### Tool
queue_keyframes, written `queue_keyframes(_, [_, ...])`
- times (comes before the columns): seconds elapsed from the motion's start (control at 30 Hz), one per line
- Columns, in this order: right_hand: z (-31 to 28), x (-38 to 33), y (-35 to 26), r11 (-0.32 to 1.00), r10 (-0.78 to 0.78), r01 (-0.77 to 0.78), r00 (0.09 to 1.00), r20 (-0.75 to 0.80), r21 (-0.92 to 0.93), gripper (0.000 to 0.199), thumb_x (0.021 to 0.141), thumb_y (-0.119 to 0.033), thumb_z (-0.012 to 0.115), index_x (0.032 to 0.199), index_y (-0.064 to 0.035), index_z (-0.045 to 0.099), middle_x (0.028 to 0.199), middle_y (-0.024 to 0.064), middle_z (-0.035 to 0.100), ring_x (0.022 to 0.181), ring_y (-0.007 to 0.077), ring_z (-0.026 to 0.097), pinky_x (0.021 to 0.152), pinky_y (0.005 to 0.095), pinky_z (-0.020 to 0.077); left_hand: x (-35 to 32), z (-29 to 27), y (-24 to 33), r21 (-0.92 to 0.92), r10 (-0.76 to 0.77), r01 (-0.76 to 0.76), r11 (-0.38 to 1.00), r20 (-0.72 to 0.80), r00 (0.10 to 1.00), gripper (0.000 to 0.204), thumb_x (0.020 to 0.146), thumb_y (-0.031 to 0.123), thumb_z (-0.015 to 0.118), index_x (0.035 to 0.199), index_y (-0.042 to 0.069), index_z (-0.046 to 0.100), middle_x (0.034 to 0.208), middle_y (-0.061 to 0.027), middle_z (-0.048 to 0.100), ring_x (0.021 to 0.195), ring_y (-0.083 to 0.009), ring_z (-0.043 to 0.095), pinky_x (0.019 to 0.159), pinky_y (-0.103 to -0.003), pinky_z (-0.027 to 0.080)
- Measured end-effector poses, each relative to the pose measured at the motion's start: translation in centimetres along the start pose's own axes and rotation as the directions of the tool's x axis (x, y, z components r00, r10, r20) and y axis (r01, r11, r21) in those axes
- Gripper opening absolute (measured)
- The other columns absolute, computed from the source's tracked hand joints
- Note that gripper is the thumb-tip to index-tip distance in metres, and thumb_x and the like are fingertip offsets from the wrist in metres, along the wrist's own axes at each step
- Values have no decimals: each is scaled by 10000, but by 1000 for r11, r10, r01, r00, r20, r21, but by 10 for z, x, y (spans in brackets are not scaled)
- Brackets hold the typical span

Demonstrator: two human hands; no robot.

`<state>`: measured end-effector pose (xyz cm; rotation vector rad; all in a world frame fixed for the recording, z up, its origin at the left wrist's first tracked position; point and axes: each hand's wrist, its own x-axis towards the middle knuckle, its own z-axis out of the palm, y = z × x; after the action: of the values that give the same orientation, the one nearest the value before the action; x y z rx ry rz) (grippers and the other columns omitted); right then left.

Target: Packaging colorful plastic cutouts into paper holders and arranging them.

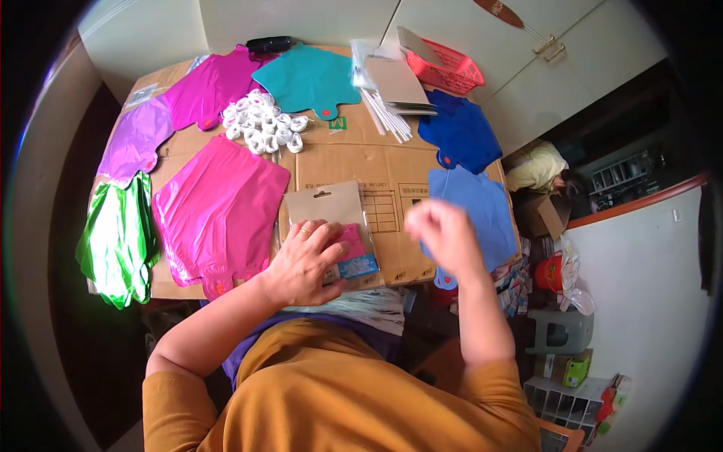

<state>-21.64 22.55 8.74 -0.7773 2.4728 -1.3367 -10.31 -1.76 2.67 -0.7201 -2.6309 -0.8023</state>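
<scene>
From my remote station: the clear plastic packet with a brown slotted card [324, 205] lies near the table's front edge. The left hand [305, 260] rests on it, fingers spread, gripping nothing. The right hand [444, 233] is raised to its right, fingers curled and blurred; I cannot tell whether it pinches anything.

Progress, my judgement: this packet looks filled, with a folded pink piece [352, 239] inside; whether it is sealed, I cannot tell. Loose stock remains: glossy pink foil sheets [226, 203], white string coils [260, 124], thin white sticks [385, 117].

Room: brown cardboard covering [331, 157] shows beyond the packet. Pink foil limits leftward moves; matte pale-blue foil sheets [486, 218], rightward ones.
</scene>
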Motion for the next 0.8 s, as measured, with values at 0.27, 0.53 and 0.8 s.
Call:
queue_keyframes(0.27, [36, 184, 35, 579, -149, -39, 977, -152, -814, 188, 843, -135, 598, 859, 23, 697, 900, 208, 694, 816, 355, 687, 742, 428, 555, 3, 0, 3, 28, 140, -137, 990, -129, 982, 291, 709, 220, 731, 896, 52, 583, 1039, -133, 549, 1095, -336, 525, 925, -480, 433])
queue_keyframes(0.53, [34, 187, 25, 508, -105, -107, 977, -185, -855, 168, 809, -128, 590, 846, -1, 695, 822, 206, 694, 794, 352, 698, 722, 436, 564, -7, 13, 8, 155, 183, -162, 975, -134, 974, 290, 702, 140, 712, 918, -22, 604, 1033, -154, 573, 1038, -323, 587, 879, -433, 494])
queue_keyframes(0.8, [2, -41, 8, 946, -216, 200, 976, -36, -256, 94, 790, -27, 675, 860, -42, 612, 683, 70, 638, 597, 153, 633, 572, 279, 495, -19, 23, 6, 173, 228, -205, 963, -124, 966, 253, 729, 64, 680, 949, 2, 573, 1104, -205, 597, 1116, -387, 594, 965, -493, 482])
